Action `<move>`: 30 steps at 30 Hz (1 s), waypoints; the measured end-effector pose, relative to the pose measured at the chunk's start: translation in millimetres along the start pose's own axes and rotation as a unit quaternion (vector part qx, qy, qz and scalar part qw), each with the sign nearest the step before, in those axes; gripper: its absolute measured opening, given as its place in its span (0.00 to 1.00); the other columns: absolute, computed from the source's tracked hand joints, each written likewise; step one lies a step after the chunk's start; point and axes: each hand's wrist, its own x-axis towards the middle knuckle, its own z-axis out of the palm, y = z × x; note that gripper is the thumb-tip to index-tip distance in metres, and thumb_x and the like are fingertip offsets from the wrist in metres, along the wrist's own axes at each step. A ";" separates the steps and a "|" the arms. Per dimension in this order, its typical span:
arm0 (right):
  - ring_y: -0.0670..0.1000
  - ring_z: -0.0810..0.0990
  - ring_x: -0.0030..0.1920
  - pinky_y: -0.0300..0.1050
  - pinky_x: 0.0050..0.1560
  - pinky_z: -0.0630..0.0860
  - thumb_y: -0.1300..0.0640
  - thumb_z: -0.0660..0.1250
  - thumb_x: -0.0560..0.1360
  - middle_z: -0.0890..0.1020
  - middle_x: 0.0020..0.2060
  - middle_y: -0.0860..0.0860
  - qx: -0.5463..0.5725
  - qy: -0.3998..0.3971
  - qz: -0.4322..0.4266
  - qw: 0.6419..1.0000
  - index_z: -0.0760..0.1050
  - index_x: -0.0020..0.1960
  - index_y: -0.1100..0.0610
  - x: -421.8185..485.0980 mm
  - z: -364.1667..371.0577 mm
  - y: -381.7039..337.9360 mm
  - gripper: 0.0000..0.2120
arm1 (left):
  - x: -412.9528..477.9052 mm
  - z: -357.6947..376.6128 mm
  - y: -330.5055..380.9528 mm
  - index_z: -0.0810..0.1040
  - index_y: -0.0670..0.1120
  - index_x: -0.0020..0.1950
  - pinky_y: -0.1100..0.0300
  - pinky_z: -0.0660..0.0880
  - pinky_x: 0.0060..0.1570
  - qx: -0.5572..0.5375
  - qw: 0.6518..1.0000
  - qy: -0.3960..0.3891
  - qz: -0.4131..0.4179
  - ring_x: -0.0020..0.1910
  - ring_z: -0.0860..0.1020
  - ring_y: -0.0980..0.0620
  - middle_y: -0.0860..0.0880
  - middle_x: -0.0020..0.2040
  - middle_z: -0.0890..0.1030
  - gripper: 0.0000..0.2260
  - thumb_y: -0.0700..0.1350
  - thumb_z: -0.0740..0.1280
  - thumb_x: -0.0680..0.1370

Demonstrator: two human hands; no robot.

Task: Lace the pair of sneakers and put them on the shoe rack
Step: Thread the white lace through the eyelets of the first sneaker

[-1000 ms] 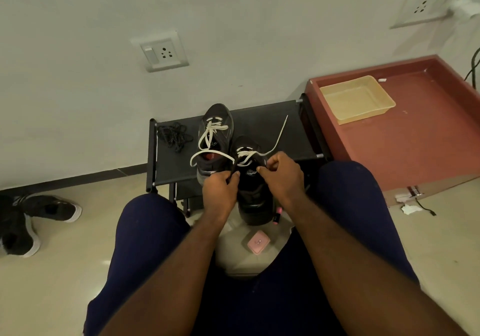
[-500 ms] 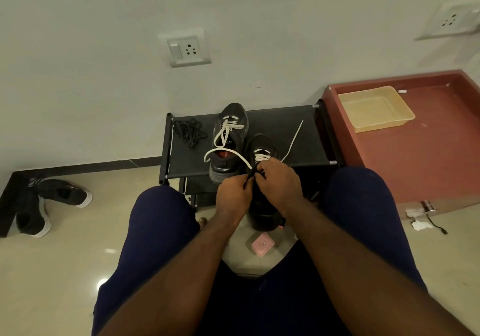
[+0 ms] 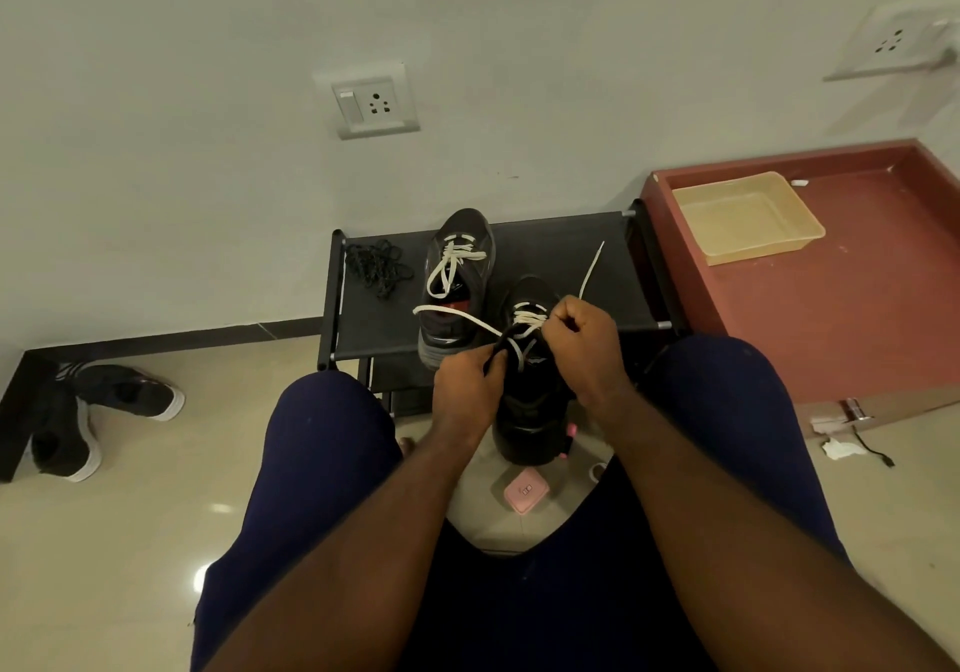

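Between my knees a black sneaker (image 3: 527, 411) stands upright, its toe resting against the front bar of the black shoe rack (image 3: 561, 266). My left hand (image 3: 465, 385) pinches the sneaker's tongue edge at the eyelets. My right hand (image 3: 584, 344) grips the white lace (image 3: 592, 269) above the eyelets; one end trails up over the rack, the other end runs left across the second sneaker. That second black sneaker (image 3: 457, 287), loosely laced in white, lies on the rack's top shelf.
A tangle of black laces (image 3: 376, 266) lies on the rack's left side. A red-brown cabinet top (image 3: 857, 308) with a yellow tray (image 3: 748, 217) adjoins on the right. Another black pair (image 3: 93, 411) sits on the floor at left. A small pink case (image 3: 525, 489) lies below the sneaker.
My right hand has lifted up and to the right, drawing the white lace through the eyelets. The left hand stays at the tongue. The camera view has shifted slightly.
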 end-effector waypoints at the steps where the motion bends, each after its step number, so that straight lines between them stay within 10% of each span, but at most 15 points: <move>1: 0.46 0.71 0.34 0.39 0.36 0.69 0.65 0.66 0.73 0.75 0.33 0.49 -0.012 -0.005 -0.019 1.000 0.72 0.36 0.57 0.0 -0.2 -1.9 0.09 | -0.2 0.7 0.5 0.84 0.48 0.53 0.53 0.80 0.42 -0.003 1.000 -0.001 -0.002 0.39 0.81 0.54 0.50 0.40 0.84 0.10 0.47 0.64 0.81; 10: 0.49 0.81 0.51 0.49 0.55 0.78 0.50 0.69 0.77 0.84 0.48 0.47 -0.217 -0.107 -0.038 0.969 0.80 0.55 0.50 -8.6 16.0 6.5 0.08 | -3.1 2.0 0.5 0.84 0.47 0.53 0.57 0.79 0.43 0.010 1.000 0.001 0.015 0.40 0.80 0.55 0.51 0.42 0.84 0.09 0.46 0.64 0.82; 24: 0.44 0.77 0.35 0.36 0.35 0.73 0.68 0.65 0.76 0.80 0.39 0.50 0.110 -0.022 0.045 0.993 0.75 0.48 0.50 -4.1 1.2 -15.2 0.12 | 0.4 1.0 -1.8 0.82 0.48 0.62 0.50 0.81 0.49 -0.027 0.999 0.035 -0.010 0.46 0.82 0.53 0.50 0.47 0.85 0.11 0.46 0.66 0.81; 30: 0.47 0.79 0.43 0.44 0.42 0.74 0.43 0.66 0.77 0.81 0.41 0.45 -0.322 -0.148 -0.018 0.935 0.79 0.48 0.47 -6.8 4.5 -5.5 0.09 | -0.8 3.6 0.7 0.81 0.49 0.59 0.51 0.81 0.48 -0.033 0.997 0.068 -0.009 0.45 0.82 0.54 0.51 0.46 0.85 0.10 0.46 0.69 0.78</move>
